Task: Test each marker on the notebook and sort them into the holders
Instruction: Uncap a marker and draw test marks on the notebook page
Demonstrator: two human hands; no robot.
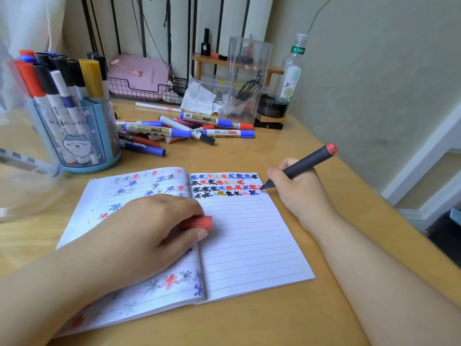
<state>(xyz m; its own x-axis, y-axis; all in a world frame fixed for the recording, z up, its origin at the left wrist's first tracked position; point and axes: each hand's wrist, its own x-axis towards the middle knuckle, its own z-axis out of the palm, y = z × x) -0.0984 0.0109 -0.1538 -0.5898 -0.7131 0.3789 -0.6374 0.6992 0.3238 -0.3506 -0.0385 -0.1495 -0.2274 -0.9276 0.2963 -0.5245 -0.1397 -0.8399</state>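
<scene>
Right hand [299, 188] grips a dark-barrelled marker with a red end [303, 164], its tip touching the right page of the open lined paper notebook [249, 233] at the end of the rows of star marks. Left hand [154, 228] presses the left page flat and holds the red ribbed cap [199, 223] between fingers and thumb.

Risks, as judged: the tip lies at the page's 3 o'clock edge, so a stroke could run onto the wooden tabletop [224, 153]; the cap could slip from the pinch.

Containers: the blue cartoon-printed holder [82, 136], at 10 o'clock, carries upright red, black and yellow-capped markers. The clear plastic holder [245, 78], at 12 o'clock, contains dark items, indistinct. The loose pile of untested markers [184, 131] lies between them.
</scene>
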